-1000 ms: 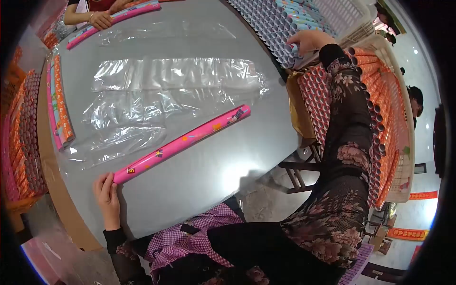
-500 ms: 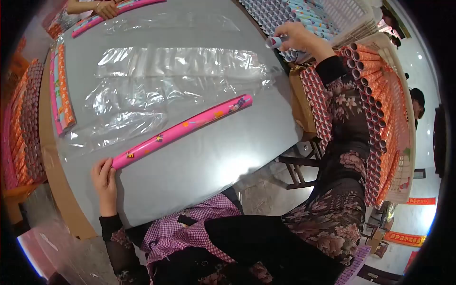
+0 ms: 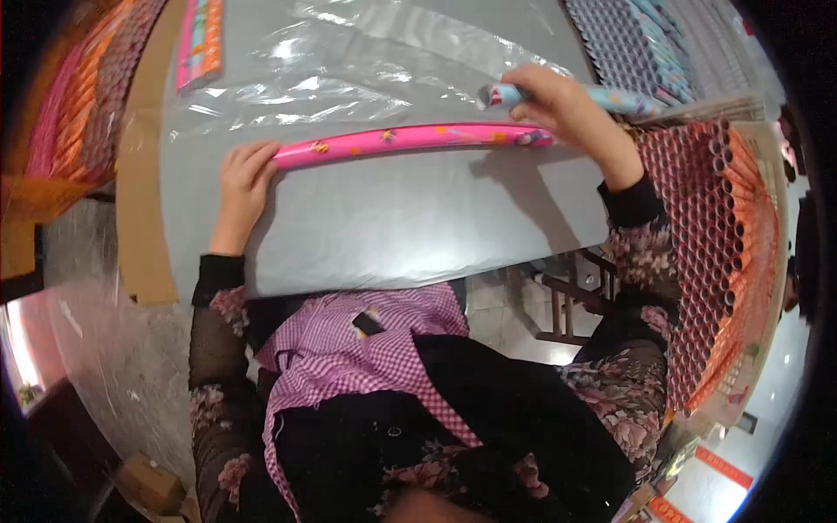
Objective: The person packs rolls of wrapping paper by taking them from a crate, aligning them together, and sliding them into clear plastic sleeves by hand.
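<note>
On grey tabletop, glossy pink tube w/ multicol. prints, long axis approx. L–R, R end slightly higher in view, L hand pinching its L end, R hand clamped round lt-blue patterned tube, also roughly L–R, open end pointing L.

The right hand hides the middle stretch of the blue roll, and the left hand covers part of the pink roll's left end. The top edge cuts off the clear plastic film and the three rolls at upper left, while the lettering on the red banner at lower right is too small to read.
</note>
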`<action>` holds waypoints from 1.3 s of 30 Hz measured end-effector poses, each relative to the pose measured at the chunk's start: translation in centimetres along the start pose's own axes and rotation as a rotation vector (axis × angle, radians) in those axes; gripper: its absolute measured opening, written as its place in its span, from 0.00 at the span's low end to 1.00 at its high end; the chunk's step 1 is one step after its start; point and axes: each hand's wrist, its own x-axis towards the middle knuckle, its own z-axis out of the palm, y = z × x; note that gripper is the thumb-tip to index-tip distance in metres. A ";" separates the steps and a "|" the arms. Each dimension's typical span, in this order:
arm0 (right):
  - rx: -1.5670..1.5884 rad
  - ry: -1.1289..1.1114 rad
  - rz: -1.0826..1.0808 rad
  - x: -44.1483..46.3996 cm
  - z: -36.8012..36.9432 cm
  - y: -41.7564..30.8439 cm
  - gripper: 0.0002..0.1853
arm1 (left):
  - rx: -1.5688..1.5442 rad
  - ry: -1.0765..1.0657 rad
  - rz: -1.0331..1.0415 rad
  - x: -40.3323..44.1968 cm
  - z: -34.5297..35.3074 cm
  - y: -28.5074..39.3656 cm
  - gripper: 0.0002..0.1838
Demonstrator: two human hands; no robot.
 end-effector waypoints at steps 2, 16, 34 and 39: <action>0.183 -0.040 0.061 0.2 1.8 -4.3 0.22 | -0.032 0.000 0.027 0.5 0.0 0.2 0.14; 0.132 0.135 -0.134 4.0 17.2 -15.8 0.18 | -0.053 0.117 0.067 0.3 2.2 -0.8 0.12; 0.038 0.378 -0.066 7.4 22.1 -15.0 0.22 | -0.180 -0.029 -0.038 0.8 2.4 -2.3 0.12; 0.112 0.337 -0.112 7.9 22.6 -13.8 0.20 | -0.097 -0.094 -0.048 1.0 1.0 -0.9 0.14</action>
